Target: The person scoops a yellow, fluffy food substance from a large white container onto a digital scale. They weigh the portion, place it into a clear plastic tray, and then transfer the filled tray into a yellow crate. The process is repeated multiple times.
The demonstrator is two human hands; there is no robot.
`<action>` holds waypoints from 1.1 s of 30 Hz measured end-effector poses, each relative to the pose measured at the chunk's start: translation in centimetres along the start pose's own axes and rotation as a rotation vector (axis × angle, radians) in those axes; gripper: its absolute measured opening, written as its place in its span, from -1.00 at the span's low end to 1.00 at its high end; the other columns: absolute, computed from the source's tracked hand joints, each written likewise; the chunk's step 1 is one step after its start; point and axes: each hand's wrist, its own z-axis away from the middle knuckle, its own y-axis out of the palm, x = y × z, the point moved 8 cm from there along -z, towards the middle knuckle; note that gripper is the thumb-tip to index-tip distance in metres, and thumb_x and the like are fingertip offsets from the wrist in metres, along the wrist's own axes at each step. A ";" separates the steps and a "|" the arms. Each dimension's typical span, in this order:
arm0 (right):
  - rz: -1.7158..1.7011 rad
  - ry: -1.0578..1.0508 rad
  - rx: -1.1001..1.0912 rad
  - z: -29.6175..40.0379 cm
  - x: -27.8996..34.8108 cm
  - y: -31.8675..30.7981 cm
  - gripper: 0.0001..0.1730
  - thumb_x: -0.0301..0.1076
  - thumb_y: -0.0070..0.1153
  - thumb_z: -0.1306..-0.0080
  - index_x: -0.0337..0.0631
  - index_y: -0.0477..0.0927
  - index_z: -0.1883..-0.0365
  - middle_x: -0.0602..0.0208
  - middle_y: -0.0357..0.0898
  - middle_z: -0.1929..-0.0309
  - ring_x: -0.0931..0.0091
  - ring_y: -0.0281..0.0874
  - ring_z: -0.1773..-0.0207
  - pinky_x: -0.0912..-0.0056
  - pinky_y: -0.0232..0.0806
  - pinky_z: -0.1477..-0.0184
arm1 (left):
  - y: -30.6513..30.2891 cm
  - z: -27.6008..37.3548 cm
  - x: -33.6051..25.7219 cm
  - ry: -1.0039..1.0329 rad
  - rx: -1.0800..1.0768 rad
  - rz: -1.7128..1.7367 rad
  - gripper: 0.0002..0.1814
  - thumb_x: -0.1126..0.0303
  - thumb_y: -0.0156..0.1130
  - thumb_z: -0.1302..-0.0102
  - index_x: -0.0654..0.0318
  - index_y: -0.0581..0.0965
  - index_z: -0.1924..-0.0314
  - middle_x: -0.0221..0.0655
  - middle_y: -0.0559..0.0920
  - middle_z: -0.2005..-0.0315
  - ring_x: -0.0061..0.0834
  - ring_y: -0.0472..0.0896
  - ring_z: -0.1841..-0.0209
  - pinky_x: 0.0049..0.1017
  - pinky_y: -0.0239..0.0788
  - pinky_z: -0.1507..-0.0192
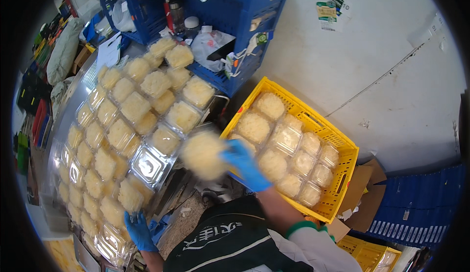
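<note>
My right hand (246,166), in a blue glove, grips a motion-blurred clear plastic box of pale yellow shredded food (204,155) between the table and a yellow plastic crate (347,184). Inside that crate stand several similar filled clear boxes (273,165). My left hand (140,232), also blue-gloved, is at the near edge of the metal table (85,82). Its fingertips meet the lower edge of a filled box (130,197); whether they grip it is unclear. Filled clear boxes (119,132) cover much of the table, some stacked. One clear lid or box (148,163) shows no food through its glare.
A blue crate (253,26) on its side holds bottles and plastic bags behind the table. A white wall (371,70) rises beyond the yellow crate. To the right are an open cardboard box (367,202), blue crates (415,206) and another yellow crate (367,252).
</note>
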 end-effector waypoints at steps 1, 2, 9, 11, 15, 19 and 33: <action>0.065 -0.158 -0.214 2.1 4.1 -6.1 -0.68 -0.37 0.19 -0.20 -0.17 0.47 0.07 0.44 0.45 0.18 0.59 0.41 0.10 0.50 0.32 0.01 | 0.6 1.0 0.2 -0.020 -0.015 0.053 -0.67 0.20 0.15 -0.30 0.24 0.47 0.04 -0.31 0.55 0.15 -0.46 0.48 0.07 -0.46 0.33 0.06; 0.185 -0.185 -0.443 3.5 6.2 -13.9 -0.74 -0.39 0.14 -0.25 -0.17 0.47 0.09 0.48 0.45 0.21 0.61 0.42 0.13 0.54 0.33 0.06 | 1.7 2.2 0.6 0.021 -0.067 0.058 -0.72 0.22 0.15 -0.29 0.21 0.48 0.09 -0.36 0.55 0.26 -0.48 0.48 0.20 -0.46 0.34 0.12; 0.583 -0.408 -0.612 1.5 14.2 -33.9 -0.59 -0.33 0.17 -0.24 -0.25 0.49 -0.05 0.25 0.52 -0.01 0.45 0.43 -0.06 0.41 0.29 -0.09 | 19.4 13.5 11.1 -0.480 0.383 -0.178 -0.69 0.30 0.13 -0.23 0.22 0.48 0.04 -0.30 0.59 0.16 -0.36 0.54 0.08 -0.31 0.34 -0.07; 1.216 -0.581 -0.549 -1.0 14.4 -31.8 -0.61 -0.28 0.19 -0.21 -0.21 0.54 0.01 0.19 0.52 -0.01 0.29 0.40 -0.09 0.28 0.29 -0.12 | 25.9 18.1 15.6 -0.594 0.580 -0.353 -0.69 0.31 0.12 -0.24 0.22 0.49 0.02 -0.29 0.58 0.15 -0.36 0.55 0.08 -0.28 0.35 -0.06; 1.487 -0.529 -0.498 -2.1 13.7 -32.3 -0.60 -0.24 0.18 -0.22 -0.25 0.54 0.02 0.09 0.47 -0.02 0.18 0.34 -0.09 0.24 0.25 -0.13 | 29.3 24.2 26.5 -0.932 0.740 -0.487 -0.78 0.30 0.14 -0.30 0.29 0.49 0.17 -0.28 0.56 0.19 -0.43 0.54 0.08 -0.36 0.32 -0.10; 0.994 -0.486 -0.598 3.2 14.4 -31.4 -0.56 -0.18 0.12 -0.27 -0.25 0.49 -0.05 0.16 0.41 -0.10 0.28 0.37 -0.11 0.30 0.27 -0.11 | 30.7 26.9 31.5 -0.896 0.627 -0.632 -0.74 0.22 0.22 -0.27 0.29 0.51 0.26 -0.33 0.57 0.34 -0.48 0.57 0.22 -0.48 0.44 0.13; 0.684 0.030 -0.357 15.5 -4.2 -33.1 -0.55 -0.34 0.00 -0.36 -0.29 0.38 -0.19 0.27 0.47 -0.03 0.51 0.37 -0.01 0.47 0.25 -0.06 | 24.9 21.2 18.1 -0.516 1.050 -1.014 -0.59 0.04 0.11 -0.32 0.24 0.54 0.06 -0.28 0.60 0.23 -0.54 0.58 0.25 -0.46 0.43 0.11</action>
